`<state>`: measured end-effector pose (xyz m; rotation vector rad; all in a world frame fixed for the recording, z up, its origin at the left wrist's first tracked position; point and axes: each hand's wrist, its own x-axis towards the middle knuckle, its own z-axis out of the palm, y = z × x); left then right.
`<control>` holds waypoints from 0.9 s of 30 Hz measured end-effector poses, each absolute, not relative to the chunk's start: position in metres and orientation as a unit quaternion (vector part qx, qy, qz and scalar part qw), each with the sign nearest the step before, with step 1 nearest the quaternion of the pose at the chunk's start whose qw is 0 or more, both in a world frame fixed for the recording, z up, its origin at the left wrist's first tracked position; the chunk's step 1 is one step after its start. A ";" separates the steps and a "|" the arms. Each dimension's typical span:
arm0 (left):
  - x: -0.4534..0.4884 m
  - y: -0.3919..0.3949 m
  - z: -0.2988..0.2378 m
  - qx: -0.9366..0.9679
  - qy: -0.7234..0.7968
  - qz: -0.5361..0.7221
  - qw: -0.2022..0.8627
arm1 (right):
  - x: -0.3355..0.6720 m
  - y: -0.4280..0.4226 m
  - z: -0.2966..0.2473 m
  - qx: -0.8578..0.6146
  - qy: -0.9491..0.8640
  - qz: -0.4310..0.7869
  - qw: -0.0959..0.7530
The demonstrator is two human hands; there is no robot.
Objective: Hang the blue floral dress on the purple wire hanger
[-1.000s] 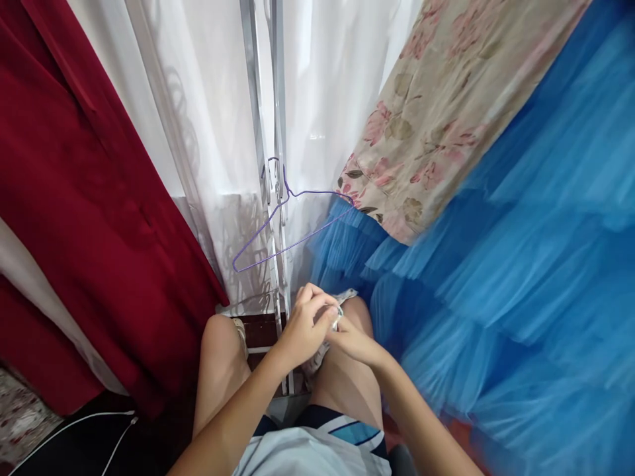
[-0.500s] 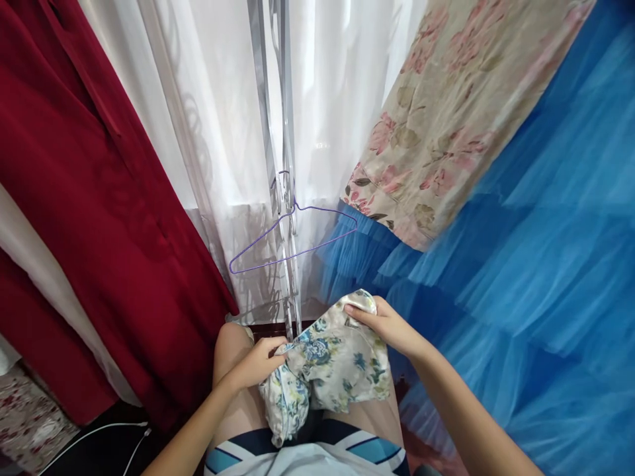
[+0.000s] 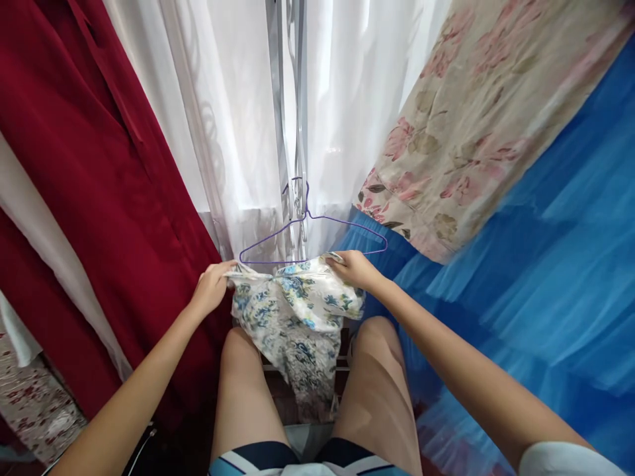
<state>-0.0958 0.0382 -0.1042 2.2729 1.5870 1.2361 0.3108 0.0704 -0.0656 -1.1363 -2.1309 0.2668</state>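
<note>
A white garment with a blue and yellow-green floral print point(image 3: 302, 311) hangs stretched between my two hands, its lower part dropping between my knees. My left hand point(image 3: 214, 281) is closed around its upper left corner. With thumb and fingers, my right hand point(image 3: 354, 268) grips the top edge on the other side. Just behind and above the cloth is a purple hanger point(image 3: 278, 233), its hook up among pale hanging strips point(image 3: 289, 99). My right fingers are close in front of the hanger's lower bar; whether they touch it I cannot tell.
Dark red cloth point(image 3: 114, 198) hangs at left and a white curtain point(image 3: 347, 112) behind. To the right are a beige cloth with pink flowers point(image 3: 446, 152) and layered blue tulle point(image 3: 520, 317). A white cable point(image 3: 141, 449) shows at lower left.
Both hands have lifted the garment forward from my lap up to the hanger and moved farther apart. The cloth has unfolded and now hangs down.
</note>
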 end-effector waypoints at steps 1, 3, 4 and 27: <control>-0.093 0.046 -0.093 0.739 0.517 0.429 0.055 | 0.307 0.073 -0.069 -0.450 -0.817 0.105 0.345; -0.080 0.057 -0.073 0.722 0.501 0.468 0.092 | 0.300 0.074 -0.076 -0.468 -0.806 0.112 0.345; -0.071 0.060 -0.064 0.717 0.488 0.482 0.122 | 0.297 0.073 -0.079 -0.473 -0.801 0.113 0.350; -0.044 0.050 -0.027 0.628 0.440 0.454 0.454 | 0.371 0.058 -0.019 -0.484 -0.804 0.002 0.345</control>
